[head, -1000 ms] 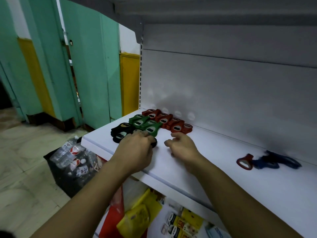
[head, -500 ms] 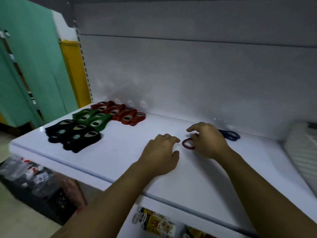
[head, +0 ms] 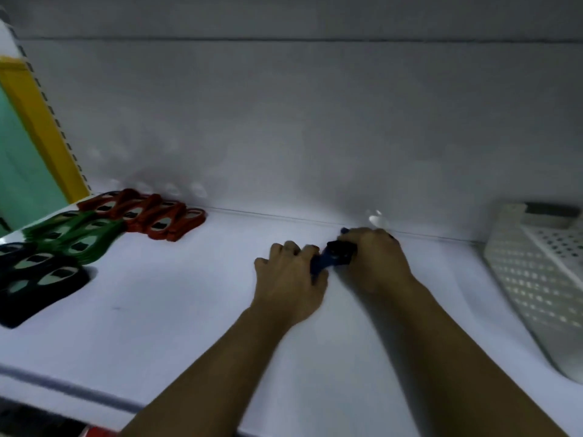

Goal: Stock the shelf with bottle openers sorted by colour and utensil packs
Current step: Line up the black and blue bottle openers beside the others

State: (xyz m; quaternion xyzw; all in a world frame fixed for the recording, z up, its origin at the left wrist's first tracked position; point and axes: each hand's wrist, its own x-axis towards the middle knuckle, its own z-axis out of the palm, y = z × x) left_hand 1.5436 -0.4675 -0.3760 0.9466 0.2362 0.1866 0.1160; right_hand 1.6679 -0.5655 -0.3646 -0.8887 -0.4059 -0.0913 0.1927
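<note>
Blue bottle openers [head: 325, 263], on shelf [head: 189, 326]: left grip [head: 290, 279] and right grip [head: 375, 263] both curled round them; advise squaring stack before moving.

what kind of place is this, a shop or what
Probably a shop: a white display shelf with a slotted upright, bottle openers grouped by colour like stock, and a perforated basket alongside.

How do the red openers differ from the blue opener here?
The red openers lie untouched in a row at the back left; the blue opener sits mid-shelf, held by the left hand and right hand. The red openers show plainly; the blue opener is mostly hidden. Both are on the white shelf.
</note>
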